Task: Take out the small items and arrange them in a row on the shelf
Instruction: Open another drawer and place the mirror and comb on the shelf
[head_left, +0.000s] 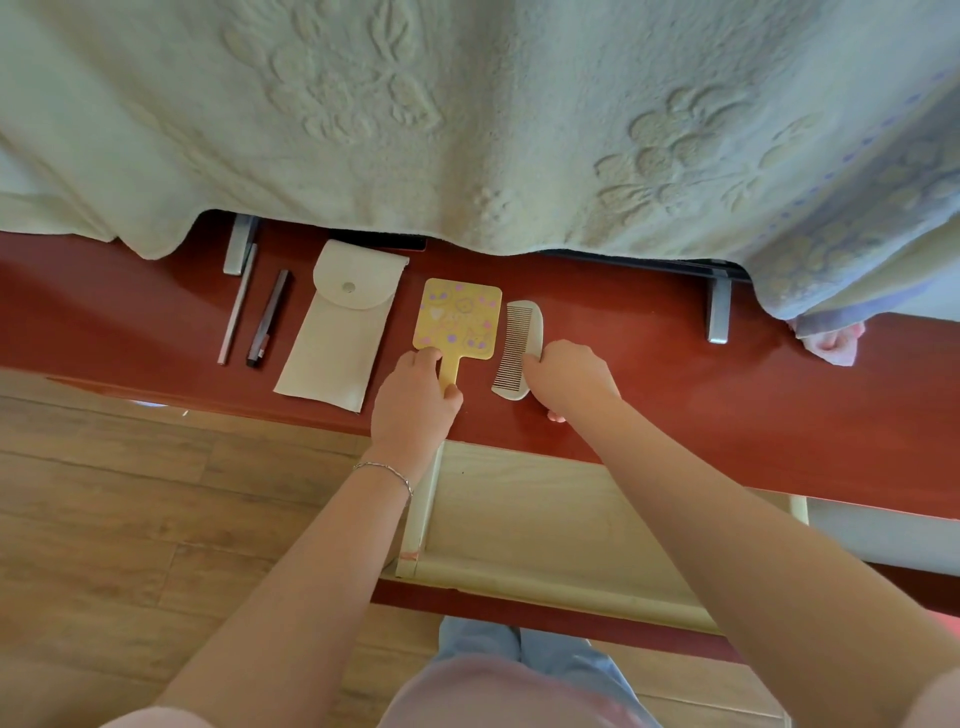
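**Both arms out, both hands down and curled**

Your left hand (415, 400) reaches forward from a bare forearm with a thin chain at the wrist, fingers and thumb curled in a pinch. Your right hand (569, 376) lies just beside it, knuckles up, fingers bent downward, its forearm crossing in from the lower right corner.

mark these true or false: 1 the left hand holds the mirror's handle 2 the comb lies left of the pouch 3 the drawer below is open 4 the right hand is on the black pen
1. The left hand grips the yellow mirror by its handle: true.
2. The comb lies left of the pouch: false, it lies right of the mirror, at the row's right end.
3. The drawer is open: true.
4. The right hand is on the black pen: false, it touches the comb.
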